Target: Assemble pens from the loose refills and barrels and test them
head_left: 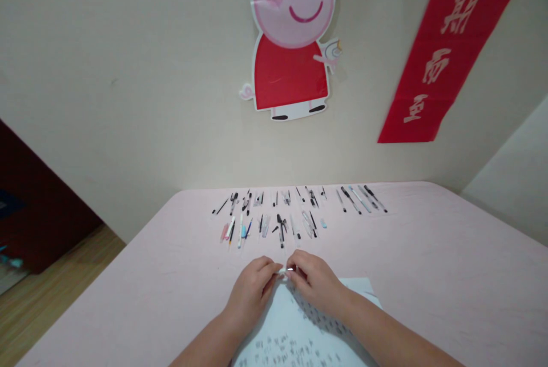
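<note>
Printed sheet (299,327) under both forearms (385,333), small part pinched at its far edge

Lying nearest, half covered, and probably being weighed down by the arms crossing it. Meeting just past the sheet's far edge: left hand (252,290) and right hand (314,281), fingers curled and pressed together, each pinching one end of a small pale pen part (287,269) with a silvery tip. Too small for telling exactly which piece. Gripping from both sides with fingertips only, seemingly because so slight a thing is allowing no fuller hold. Holding it low, close above the pink table (449,275), perhaps for steadiness.

Spreading beyond the sheet, well apart from the hands: a near row of pen parts (274,227), with pink, blue and black pieces side by side, and a far row of pen parts (274,198) behind it. Lying beyond the sheet and to its right: a group of whole pens (362,198). Lying apart and roughly parallel, likely so each piece is showing separately. Hanging on the wall far beyond the sheet: a pig cut-out (295,36) and a red banner (449,41).
</note>
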The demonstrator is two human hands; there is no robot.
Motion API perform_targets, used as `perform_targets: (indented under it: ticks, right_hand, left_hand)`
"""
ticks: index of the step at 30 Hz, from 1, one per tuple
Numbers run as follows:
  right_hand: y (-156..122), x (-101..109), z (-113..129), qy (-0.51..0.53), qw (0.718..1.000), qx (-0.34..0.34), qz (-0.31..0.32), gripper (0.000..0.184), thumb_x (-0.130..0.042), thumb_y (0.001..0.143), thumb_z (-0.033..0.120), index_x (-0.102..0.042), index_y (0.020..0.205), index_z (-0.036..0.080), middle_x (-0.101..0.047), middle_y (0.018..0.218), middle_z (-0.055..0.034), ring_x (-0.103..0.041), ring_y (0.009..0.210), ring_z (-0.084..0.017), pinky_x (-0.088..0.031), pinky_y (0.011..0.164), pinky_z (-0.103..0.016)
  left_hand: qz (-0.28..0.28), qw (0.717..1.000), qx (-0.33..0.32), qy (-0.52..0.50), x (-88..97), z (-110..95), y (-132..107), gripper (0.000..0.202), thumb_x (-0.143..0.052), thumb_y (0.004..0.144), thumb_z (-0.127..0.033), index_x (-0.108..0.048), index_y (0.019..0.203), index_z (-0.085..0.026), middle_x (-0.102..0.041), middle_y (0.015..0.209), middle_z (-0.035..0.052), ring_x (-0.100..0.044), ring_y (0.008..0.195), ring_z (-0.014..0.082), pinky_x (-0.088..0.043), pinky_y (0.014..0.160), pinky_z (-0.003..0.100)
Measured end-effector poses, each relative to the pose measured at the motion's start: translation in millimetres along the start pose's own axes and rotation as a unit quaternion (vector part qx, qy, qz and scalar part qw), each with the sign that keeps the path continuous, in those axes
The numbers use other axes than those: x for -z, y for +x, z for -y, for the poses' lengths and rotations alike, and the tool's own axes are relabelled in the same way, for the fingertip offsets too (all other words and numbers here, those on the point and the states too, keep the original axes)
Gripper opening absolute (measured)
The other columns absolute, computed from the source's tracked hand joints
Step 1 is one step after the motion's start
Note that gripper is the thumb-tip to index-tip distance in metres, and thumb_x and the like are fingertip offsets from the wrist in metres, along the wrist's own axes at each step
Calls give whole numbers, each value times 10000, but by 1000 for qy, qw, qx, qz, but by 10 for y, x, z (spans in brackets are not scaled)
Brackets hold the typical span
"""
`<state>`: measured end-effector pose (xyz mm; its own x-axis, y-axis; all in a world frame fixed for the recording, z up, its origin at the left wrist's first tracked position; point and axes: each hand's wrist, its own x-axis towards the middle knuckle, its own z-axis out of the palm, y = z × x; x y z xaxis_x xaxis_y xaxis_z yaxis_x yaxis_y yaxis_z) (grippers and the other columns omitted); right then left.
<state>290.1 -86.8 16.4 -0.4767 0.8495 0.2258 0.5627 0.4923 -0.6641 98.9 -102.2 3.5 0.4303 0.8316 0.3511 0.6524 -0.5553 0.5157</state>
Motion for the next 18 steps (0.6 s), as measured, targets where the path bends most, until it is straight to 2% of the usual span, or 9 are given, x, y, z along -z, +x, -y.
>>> perform_targets:
  ticks: [4, 7, 11, 15, 18]
  right_hand:
    - [10, -1, -9, -12, 1000, -8, 3, 194, -458, 886, 254, -578, 758, 172, -560, 713, -14, -490, 673, -138, -338, 627, -253]
    - [4, 0, -17, -3, 1000, -12, -2, 61, -542, 821, 223, -583, 832, 179, -567, 739, -3, -477, 651, -127, -337, 615, -242]
    - [-3, -13, -35, -3, 1000, 1, 2, 74, -521, 804, 165, -586, 836, 181, -574, 751, -6, -484, 657, -125, -338, 620, -238]
    - [4, -20, -40, -21, 1000, -4, 7, 160, -483, 860, 231, -587, 754, 172, -566, 701, -12, -500, 669, -137, -328, 618, -247]
    - [7, -13, -28, -17, 1000, -15, 4, 75, -545, 823, 234, -592, 814, 176, -572, 716, -2, -490, 643, -125, -324, 607, -239]
  left_hand:
    - [-1, 1000, 0, 4, 15, -15, 1, 229, -460, 875, -150, -643, 1008, -191, -645, 904, 74, -600, 839, 182, -500, 738, 308]
    - [-1, 1000, 1, 0, 19, -17, 2, 234, -472, 866, -140, -645, 1015, -191, -647, 913, 76, -604, 848, 182, -500, 744, 307]
    - [-5, 1000, 0, -2, 27, -27, 8, 238, -481, 848, -123, -653, 998, -191, -652, 893, 70, -610, 831, 179, -501, 729, 297]
    - [0, 1000, -3, -2, 30, -28, 6, 236, -472, 855, -129, -656, 991, -189, -650, 887, 72, -611, 831, 181, -502, 727, 299]
    - [0, 1000, -3, -1, 19, -11, -3, 237, -468, 865, -136, -648, 1010, -189, -646, 908, 74, -608, 851, 181, -502, 748, 307]
